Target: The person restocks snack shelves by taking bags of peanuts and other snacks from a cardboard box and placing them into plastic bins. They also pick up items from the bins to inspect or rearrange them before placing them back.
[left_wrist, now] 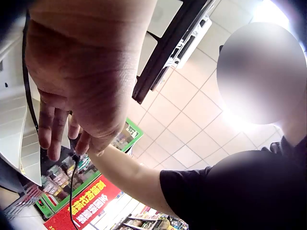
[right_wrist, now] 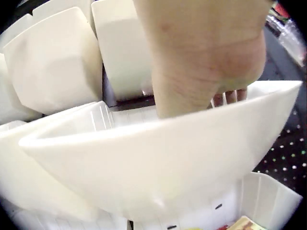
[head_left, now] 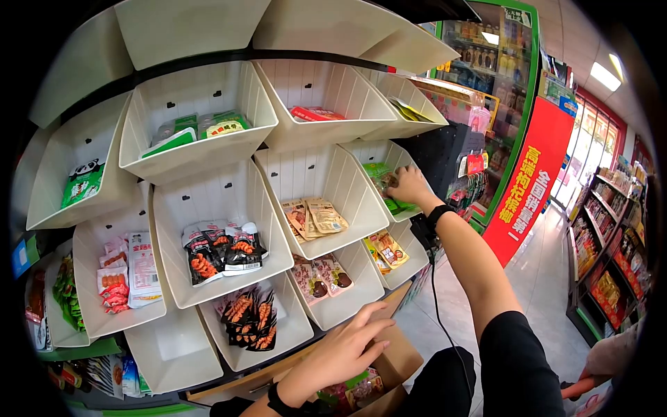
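My right hand (head_left: 411, 186) reaches into a white bin (head_left: 406, 154) on the right side of the rack. Its fingers are at the green snack packets (head_left: 397, 206) lying there. In the right wrist view the bin's front wall (right_wrist: 163, 163) hides most of the fingers, and I cannot tell whether they grip a packet. Lower down, my left hand (head_left: 342, 351) hovers with loosely spread fingers and nothing in them. Beneath it is a cardboard box (head_left: 403, 353) with several colourful packets (head_left: 361, 389) inside. The left wrist view shows the left palm (left_wrist: 81, 86) with its fingers hanging down.
Tilted white bins hold black crayfish-picture packets (head_left: 224, 251), beige packets (head_left: 316, 217) and yellow packets (head_left: 386, 251). A black cable (head_left: 436, 299) hangs beside the right arm. Behind it stand a green-framed cooler (head_left: 486, 55) and a red sign (head_left: 531, 177). Another person's hand (head_left: 604, 358) shows at lower right.
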`<action>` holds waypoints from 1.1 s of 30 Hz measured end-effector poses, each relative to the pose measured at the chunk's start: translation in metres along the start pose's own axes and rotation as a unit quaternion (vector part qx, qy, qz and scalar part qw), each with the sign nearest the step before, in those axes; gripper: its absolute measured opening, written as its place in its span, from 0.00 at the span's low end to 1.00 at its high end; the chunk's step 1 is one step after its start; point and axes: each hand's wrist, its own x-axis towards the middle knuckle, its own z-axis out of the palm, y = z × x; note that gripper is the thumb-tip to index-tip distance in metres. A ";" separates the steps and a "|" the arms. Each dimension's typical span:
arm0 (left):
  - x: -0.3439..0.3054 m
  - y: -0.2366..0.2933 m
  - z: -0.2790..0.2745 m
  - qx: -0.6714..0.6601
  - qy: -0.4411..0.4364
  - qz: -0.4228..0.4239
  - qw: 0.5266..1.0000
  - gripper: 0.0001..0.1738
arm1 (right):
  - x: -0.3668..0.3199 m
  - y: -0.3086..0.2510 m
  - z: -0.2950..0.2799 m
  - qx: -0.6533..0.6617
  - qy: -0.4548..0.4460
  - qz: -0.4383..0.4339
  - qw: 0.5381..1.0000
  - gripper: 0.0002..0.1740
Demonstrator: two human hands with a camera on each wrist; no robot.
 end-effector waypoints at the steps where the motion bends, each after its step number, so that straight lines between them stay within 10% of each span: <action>1: 0.000 -0.001 0.001 0.001 -0.003 0.001 1.000 0.20 | 0.003 0.007 0.001 0.029 -0.017 0.001 0.999 0.41; 17: 0.006 -0.001 0.015 -0.017 -0.065 -0.001 0.998 0.21 | -0.023 0.005 -0.023 0.041 -0.086 -0.115 0.989 0.51; 22: 0.002 -0.007 0.013 0.007 -0.010 0.061 0.998 0.21 | -0.038 -0.004 -0.072 0.052 -0.051 -0.179 0.981 0.31; 23: 0.003 0.002 0.004 -0.009 -0.046 -0.010 0.999 0.20 | -0.042 0.005 -0.063 0.141 0.104 -0.177 0.969 0.23; 26: 0.002 -0.033 0.014 -0.043 0.056 -0.001 0.998 0.10 | -0.114 -0.026 -0.129 0.358 0.141 -0.143 0.912 0.19; 33: 0.004 -0.068 0.039 -0.067 0.134 -0.157 0.976 0.14 | -0.296 -0.092 -0.134 0.545 -0.297 -0.099 0.778 0.08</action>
